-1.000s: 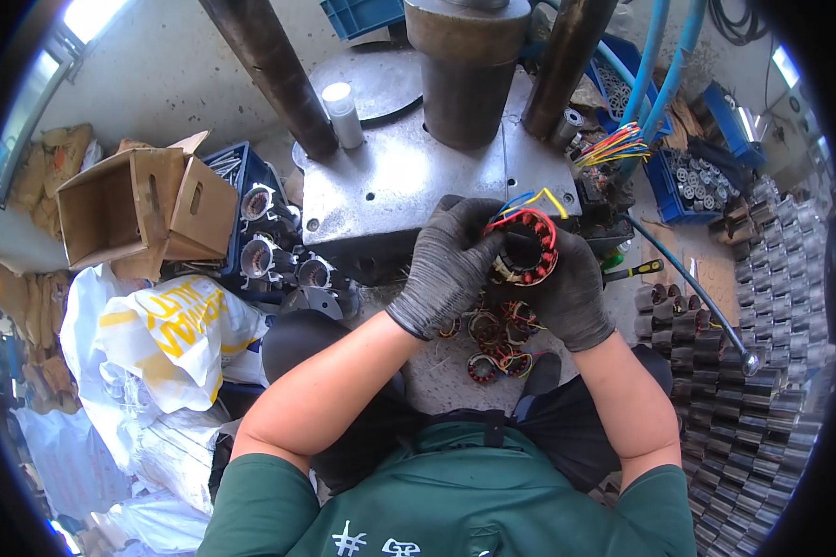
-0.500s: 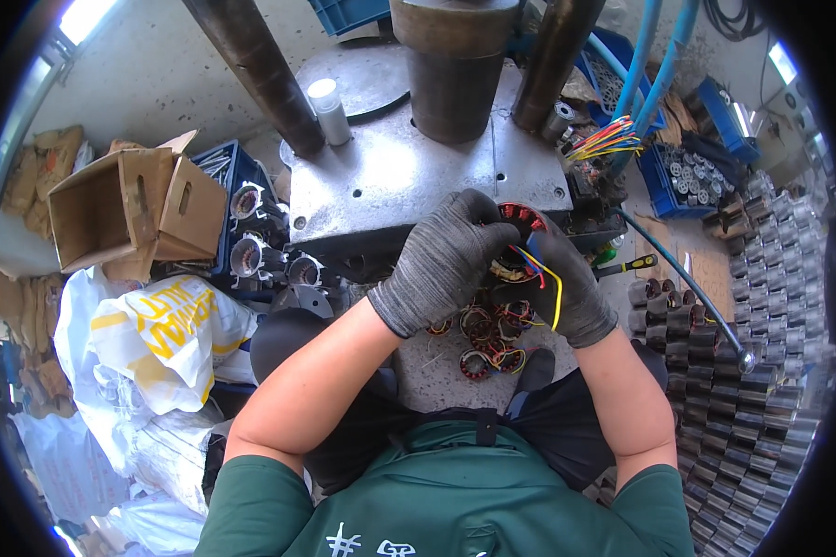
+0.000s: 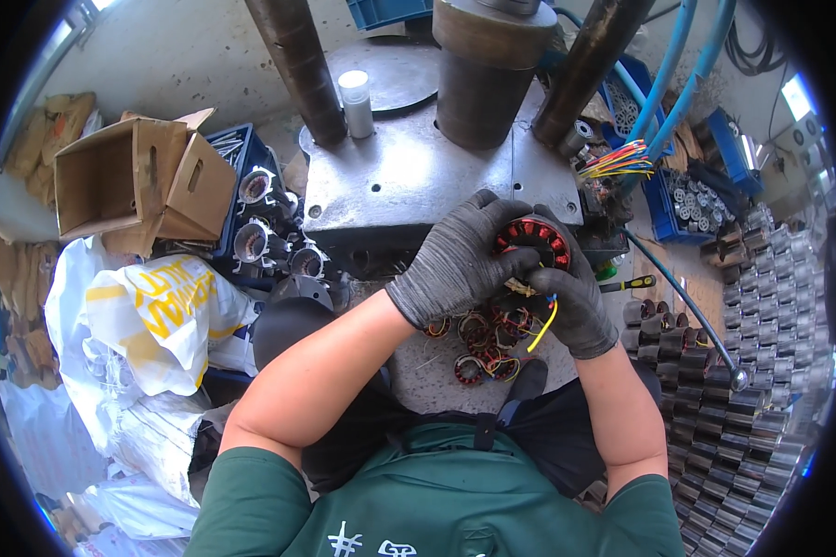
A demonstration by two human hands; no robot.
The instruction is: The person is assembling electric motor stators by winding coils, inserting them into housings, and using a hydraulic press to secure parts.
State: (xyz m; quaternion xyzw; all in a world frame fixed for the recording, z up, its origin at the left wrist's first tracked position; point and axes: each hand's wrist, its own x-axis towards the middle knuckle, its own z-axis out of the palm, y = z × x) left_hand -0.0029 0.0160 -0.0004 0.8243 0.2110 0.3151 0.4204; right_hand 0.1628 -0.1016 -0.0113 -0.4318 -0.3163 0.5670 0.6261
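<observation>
Left hand (image 3: 460,258) and right hand (image 3: 574,302), gloved, grasp red-wound ring (image 3: 542,230). Metal press plate (image 3: 437,181) ahead, white cylinder (image 3: 356,104) upright on it; pale wall (image 3: 204,56) beyond; carton (image 3: 111,186) left, stacked metal sleeves (image 3: 715,446) right.

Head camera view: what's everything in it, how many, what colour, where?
Held ring: one, red and black, centre
Wire leads: uncounted, yellow, below ring
Floor rings: several, red and black, below centre
Metal plate: one, silver, ahead
Columns: two, dark, at plate
Thick cylinder: one, brownish, between columns
Canister: one, white, beside a column
Cardboard box: one, brown, left
Crates: at least five, blue, left, top, right
Housings: several, silvery, beside box
Bags: several, white, lower left
Metal sleeves: many, grey, right
Tool: one, yellow-black, centre right
Hoses: two, blue, upper right
Wire bundle: one, multicoloured, upper right
Shirt: one, green, bottom
Trousers: one pair, dark, bottom
Forearms: two, bare, bottom
Left grip: one, grey, on ring
Right grip: one, grey, on ring
</observation>
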